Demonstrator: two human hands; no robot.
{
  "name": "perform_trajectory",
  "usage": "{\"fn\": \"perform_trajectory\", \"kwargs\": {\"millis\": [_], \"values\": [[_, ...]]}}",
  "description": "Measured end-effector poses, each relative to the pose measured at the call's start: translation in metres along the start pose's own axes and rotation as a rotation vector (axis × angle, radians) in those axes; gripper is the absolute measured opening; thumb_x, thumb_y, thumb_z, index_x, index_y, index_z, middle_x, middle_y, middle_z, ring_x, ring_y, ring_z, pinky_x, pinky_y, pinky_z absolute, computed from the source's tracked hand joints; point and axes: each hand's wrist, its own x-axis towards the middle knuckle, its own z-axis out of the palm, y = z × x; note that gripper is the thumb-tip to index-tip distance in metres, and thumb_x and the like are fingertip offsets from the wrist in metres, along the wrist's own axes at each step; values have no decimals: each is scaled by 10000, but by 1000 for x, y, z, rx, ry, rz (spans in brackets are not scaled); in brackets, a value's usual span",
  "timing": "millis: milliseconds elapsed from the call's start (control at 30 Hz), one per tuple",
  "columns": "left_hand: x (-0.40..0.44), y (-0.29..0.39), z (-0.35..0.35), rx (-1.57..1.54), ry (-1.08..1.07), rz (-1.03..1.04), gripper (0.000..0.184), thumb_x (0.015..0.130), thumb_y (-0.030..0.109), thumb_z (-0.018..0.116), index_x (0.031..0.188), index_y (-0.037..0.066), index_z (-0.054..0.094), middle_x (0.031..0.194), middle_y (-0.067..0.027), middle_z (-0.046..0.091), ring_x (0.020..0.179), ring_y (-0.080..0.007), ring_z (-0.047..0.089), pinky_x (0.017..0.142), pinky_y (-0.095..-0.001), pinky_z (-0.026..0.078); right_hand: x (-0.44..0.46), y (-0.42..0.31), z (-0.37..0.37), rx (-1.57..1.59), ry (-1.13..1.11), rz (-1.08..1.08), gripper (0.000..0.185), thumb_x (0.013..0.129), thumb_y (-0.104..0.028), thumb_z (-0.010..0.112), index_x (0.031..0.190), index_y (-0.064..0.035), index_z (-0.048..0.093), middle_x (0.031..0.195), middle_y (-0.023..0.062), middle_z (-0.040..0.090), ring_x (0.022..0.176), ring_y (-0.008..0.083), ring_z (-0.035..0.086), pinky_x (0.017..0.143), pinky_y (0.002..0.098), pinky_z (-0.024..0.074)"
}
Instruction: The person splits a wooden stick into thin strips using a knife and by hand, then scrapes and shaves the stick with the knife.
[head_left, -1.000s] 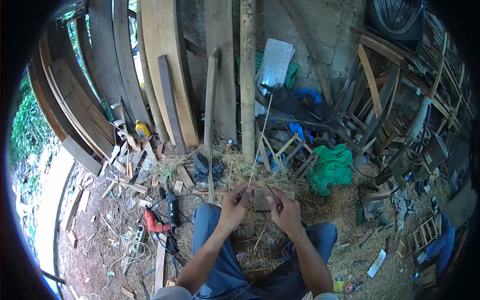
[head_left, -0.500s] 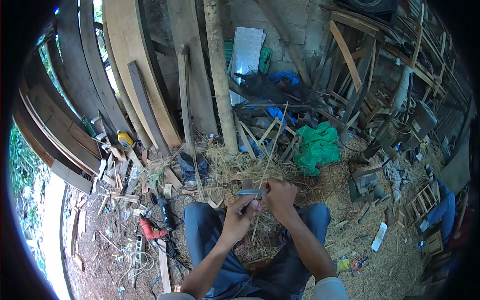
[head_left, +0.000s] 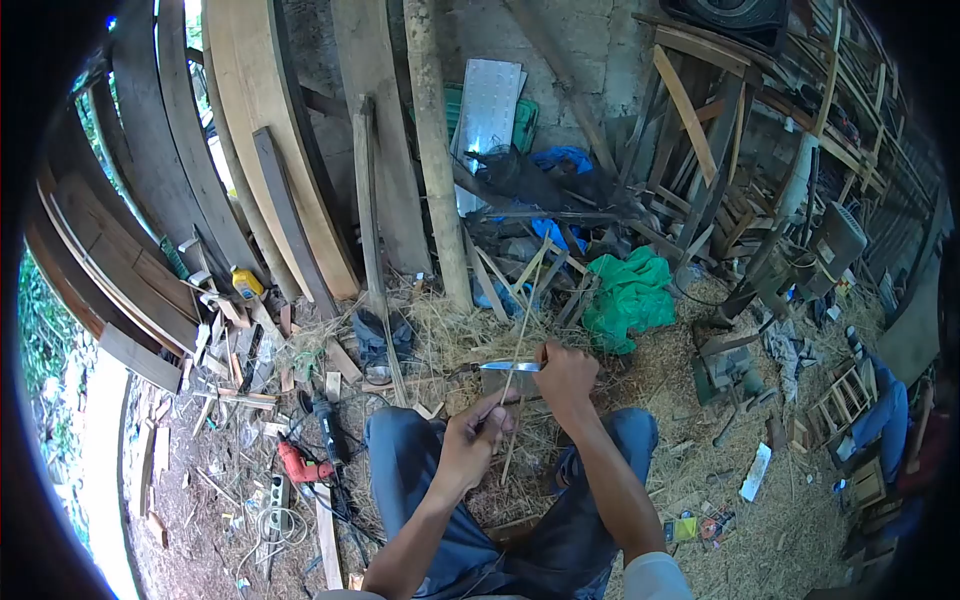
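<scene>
A thin light-coloured stick (head_left: 524, 326) is pinched between the fingers of my left hand (head_left: 474, 440), its long end pointing up and away from me. In my right hand (head_left: 568, 378) is a knife (head_left: 512, 367), whose bright blade points left and crosses the stick just above my left hand. The knife's handle is hidden in my closed fingers. Both hands are over the gap between my knees, and a small wooden block (head_left: 496, 382) lies beneath the blade.
A red and black power tool (head_left: 300, 462) and a power strip (head_left: 278, 502) lie at left. Tall planks (head_left: 262, 130) lean behind. A green plastic sheet (head_left: 630, 298) is beyond my right hand. Part of another person's blue-clothed leg (head_left: 880, 410) shows at far right.
The view has swung right. My right hand first brought the knife across the stick near my left fingers, then moved slightly up along it. The stick now tilts more to the right.
</scene>
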Motion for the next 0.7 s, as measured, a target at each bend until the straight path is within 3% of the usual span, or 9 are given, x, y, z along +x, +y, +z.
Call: {"fn": "perform_trajectory", "kwargs": {"millis": [400, 500, 567, 633, 700], "values": [[-12, -3, -11, 42, 16, 2, 280, 950, 92, 489, 1207, 19, 570, 760, 6, 530, 557, -30, 399, 501, -178, 342, 23, 7, 21, -132, -25, 169, 156, 778, -185, 582, 687, -83, 659, 646, 156, 648, 632, 321, 664, 596, 443, 528], [-31, 2, -15, 42, -93, -116, 278, 946, 77, 485, 1204, 14, 568, 767, 3, 531, 556, -29, 396, 496, -181, 342, 31, 25, 27, -218, -111, 270, 176, 786, -201, 582, 699, -68, 658, 685, 187, 654, 641, 328, 666, 600, 448, 531], [-44, -17, -23, 27, -94, -66, 280, 947, 96, 499, 1210, 27, 568, 775, 4, 544, 566, -27, 401, 488, -178, 335, 44, 59, 32, -277, 62, 478, 171, 754, -205, 637, 687, -50, 664, 644, 189, 629, 641, 342, 647, 610, 461, 512], [-50, -19, -38, 14, -87, -28, 282, 949, 115, 512, 1215, 41, 568, 783, 5, 558, 576, -24, 406, 479, -174, 327, 43, 44, 18, -161, -37, 462, 209, 779, -220, 625, 695, -29, 636, 663, 185, 634, 663, 342, 652, 617, 451, 518], [-37, -7, -47, -42, -1, -151, 275, 955, 125, 507, 1211, 44, 565, 822, -12, 582, 565, -24, 398, 463, -175, 315, 48, 38, 3, -66, -122, 410, 247, 804, -235, 613, 704, -9, 609, 682, 181, 638, 685, 342, 657, 624, 441, 523]]}}
